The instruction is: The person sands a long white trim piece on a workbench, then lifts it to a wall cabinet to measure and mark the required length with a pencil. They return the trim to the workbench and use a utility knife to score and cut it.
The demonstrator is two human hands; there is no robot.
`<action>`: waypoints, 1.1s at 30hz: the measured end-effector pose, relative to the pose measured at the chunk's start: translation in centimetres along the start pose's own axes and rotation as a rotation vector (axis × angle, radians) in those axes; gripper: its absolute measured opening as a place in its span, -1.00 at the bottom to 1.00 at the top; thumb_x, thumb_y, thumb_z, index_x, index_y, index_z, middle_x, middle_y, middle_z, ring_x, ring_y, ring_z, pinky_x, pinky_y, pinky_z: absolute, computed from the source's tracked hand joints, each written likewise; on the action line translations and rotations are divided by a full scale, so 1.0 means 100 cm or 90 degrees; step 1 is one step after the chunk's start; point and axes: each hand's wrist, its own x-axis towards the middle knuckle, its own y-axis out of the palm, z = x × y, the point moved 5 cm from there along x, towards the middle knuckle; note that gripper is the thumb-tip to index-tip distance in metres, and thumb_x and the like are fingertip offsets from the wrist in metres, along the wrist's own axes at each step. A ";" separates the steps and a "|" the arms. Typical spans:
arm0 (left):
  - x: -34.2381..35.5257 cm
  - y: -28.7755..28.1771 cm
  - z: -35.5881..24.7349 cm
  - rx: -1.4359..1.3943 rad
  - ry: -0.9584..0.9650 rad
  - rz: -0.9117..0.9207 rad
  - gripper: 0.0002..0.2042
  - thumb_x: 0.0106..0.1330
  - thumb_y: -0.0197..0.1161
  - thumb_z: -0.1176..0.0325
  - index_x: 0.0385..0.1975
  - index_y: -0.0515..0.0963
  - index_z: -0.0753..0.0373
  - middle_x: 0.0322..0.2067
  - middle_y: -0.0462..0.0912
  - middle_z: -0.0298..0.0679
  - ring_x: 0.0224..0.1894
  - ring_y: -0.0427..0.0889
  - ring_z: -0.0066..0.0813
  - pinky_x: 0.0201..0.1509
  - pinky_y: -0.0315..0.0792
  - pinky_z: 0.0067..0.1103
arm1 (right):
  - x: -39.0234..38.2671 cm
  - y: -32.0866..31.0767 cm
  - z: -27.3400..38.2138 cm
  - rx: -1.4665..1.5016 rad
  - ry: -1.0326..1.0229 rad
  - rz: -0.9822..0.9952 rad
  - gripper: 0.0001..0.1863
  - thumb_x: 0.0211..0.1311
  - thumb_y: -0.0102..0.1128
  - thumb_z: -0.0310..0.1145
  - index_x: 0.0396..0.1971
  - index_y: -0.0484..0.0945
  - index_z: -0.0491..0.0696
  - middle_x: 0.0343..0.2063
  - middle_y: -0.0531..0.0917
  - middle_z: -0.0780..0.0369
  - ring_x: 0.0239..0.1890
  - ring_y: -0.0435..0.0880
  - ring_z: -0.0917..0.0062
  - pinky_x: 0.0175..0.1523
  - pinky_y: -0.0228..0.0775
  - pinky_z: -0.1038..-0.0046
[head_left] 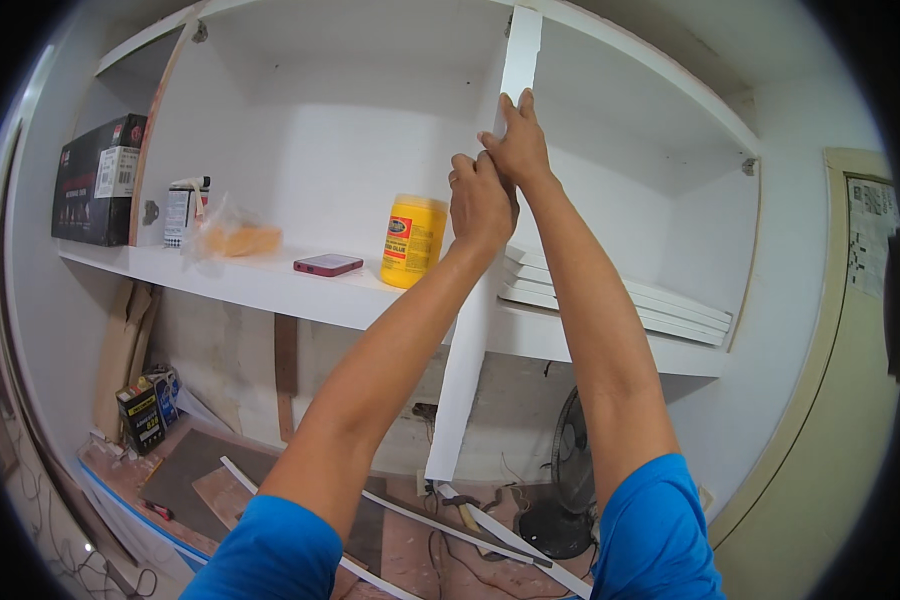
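Head view shows both arms in blue sleeves reaching up into a white shelf unit (270, 285). A long white strip (490, 270) stands upright against the front edge of the vertical divider, running from the top of the unit down past the shelf board toward the floor. Right hand (516, 140) lies flat on the strip's upper part, fingers together and extended upward, pressing against it. Left hand (480, 200) sits just below and touching the right one, its fingers curled around the strip's edge, pinching it. On the shelf to the left stand a yellow jar (413, 240), a dark red phone (328, 264) lying flat, a clear bag (232, 236) with something orange inside, and a black box (98, 180) at the far end. White boards (660, 305) are stacked on the shelf's right part. Below, a black fan (565, 480) stands on the floor near thin white strips.
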 end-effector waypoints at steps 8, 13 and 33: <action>-0.014 0.013 0.005 -0.006 0.075 0.011 -0.39 0.11 0.58 0.46 0.15 0.44 0.44 0.06 0.41 0.13 0.10 0.50 0.22 0.17 0.49 -0.13 | 0.021 0.008 -0.029 -0.140 -0.140 -0.044 -0.19 0.25 0.46 -0.09 0.46 0.41 -0.07 0.46 0.30 -0.19 0.33 0.54 -0.08 0.39 0.45 0.13; 0.009 0.013 0.037 -0.087 0.005 0.032 -0.41 0.12 0.58 0.36 0.17 0.59 0.46 -0.06 0.62 0.02 -0.03 0.66 -0.10 0.11 0.56 -0.33 | 0.016 0.006 -0.073 -0.019 -0.047 -0.130 -0.30 0.20 0.51 -0.14 0.29 0.51 -0.11 0.12 0.65 -0.08 0.09 0.69 0.04 0.23 0.53 0.14; 0.039 0.001 0.046 -0.017 -0.037 0.084 -0.81 0.04 0.57 0.36 -0.44 0.74 0.33 -0.41 0.78 0.05 -0.30 0.78 -0.09 -0.15 0.62 -0.30 | -0.074 -0.011 -0.047 0.353 0.219 0.114 -0.76 0.16 0.47 -0.46 -0.25 0.68 -0.29 -0.44 0.74 0.08 -0.42 0.76 0.43 -0.36 0.65 0.36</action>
